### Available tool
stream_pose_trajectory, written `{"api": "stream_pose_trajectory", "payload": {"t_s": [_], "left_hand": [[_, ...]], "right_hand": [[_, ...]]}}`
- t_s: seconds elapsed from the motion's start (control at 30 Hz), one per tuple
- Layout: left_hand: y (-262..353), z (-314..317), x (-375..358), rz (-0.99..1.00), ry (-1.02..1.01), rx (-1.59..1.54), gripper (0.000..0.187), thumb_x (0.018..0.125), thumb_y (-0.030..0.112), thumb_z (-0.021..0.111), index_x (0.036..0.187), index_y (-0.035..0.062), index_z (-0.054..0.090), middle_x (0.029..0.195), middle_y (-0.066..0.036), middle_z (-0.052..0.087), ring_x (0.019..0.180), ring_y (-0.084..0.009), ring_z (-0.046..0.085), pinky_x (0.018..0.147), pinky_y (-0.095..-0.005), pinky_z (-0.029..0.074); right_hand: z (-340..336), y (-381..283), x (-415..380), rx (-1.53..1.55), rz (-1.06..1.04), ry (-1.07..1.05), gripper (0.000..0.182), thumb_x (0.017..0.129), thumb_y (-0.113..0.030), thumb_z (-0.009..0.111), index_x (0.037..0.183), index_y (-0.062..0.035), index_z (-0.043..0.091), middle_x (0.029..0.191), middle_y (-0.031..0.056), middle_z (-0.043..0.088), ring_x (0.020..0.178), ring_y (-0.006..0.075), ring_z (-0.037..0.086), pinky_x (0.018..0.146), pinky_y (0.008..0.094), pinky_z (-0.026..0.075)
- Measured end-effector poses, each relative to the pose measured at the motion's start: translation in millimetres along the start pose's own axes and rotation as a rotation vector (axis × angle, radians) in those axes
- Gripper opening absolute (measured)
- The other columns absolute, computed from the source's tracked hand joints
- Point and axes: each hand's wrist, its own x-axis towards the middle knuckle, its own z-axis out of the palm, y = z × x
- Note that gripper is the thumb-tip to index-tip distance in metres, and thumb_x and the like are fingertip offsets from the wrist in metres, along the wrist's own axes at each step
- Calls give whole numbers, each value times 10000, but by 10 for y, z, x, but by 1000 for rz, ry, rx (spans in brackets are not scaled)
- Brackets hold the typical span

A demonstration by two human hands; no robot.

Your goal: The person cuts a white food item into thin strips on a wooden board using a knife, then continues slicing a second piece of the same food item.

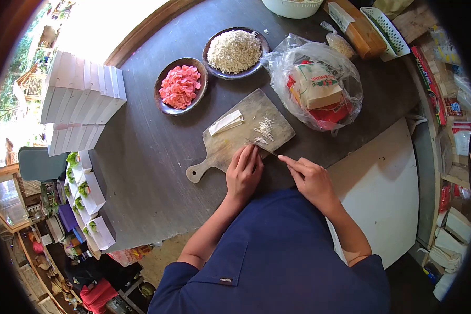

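A wooden cutting board (234, 146) with a handle lies at an angle in front of me. My left hand (244, 168) is at its near edge, fingers curled together and pressing a white food piece (259, 141) that they mostly hide. A knife (267, 149) is in my right hand (313, 181), the index finger stretched along it and the blade close to my left fingertips. Thin white slivers (265, 127) lie loose on the board. Left of them rest longer white strips (226, 122), side by side.
Behind the board stand a bowl of pink pieces (180, 88) and a bowl of pale shreds (234, 51). A clear plastic bag (345, 99) with packages sits at the right. Stacked white boxes (81, 91) and open boxes with greens (91, 193) line the left edge.
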Motion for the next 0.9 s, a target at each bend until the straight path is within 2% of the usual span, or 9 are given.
{"api": "stream_pose_trajectory", "payload": {"t_s": [0.53,0.9], "left_hand": [[-5,5,-20,8,-8,15,328,854,9,811,1181,2,792,1269,-108,732,1179,-300,717,990,-406,609],[-11,2,-15,5,-7,35,333,864,20,810,1197,3,790,1284,-106,732,1178,-306,718,991,-405,608]], "right_hand": [[37,-25,-29,-78,-20,22,444,1035,-154,697,1449,-314,721,849,89,636,711,347,701,649,492,585],[116,-24,68,-44,-66,60,417,1044,-149,685,1438,-279,730,845,109,639,714,364,703,654,495,590]]}}
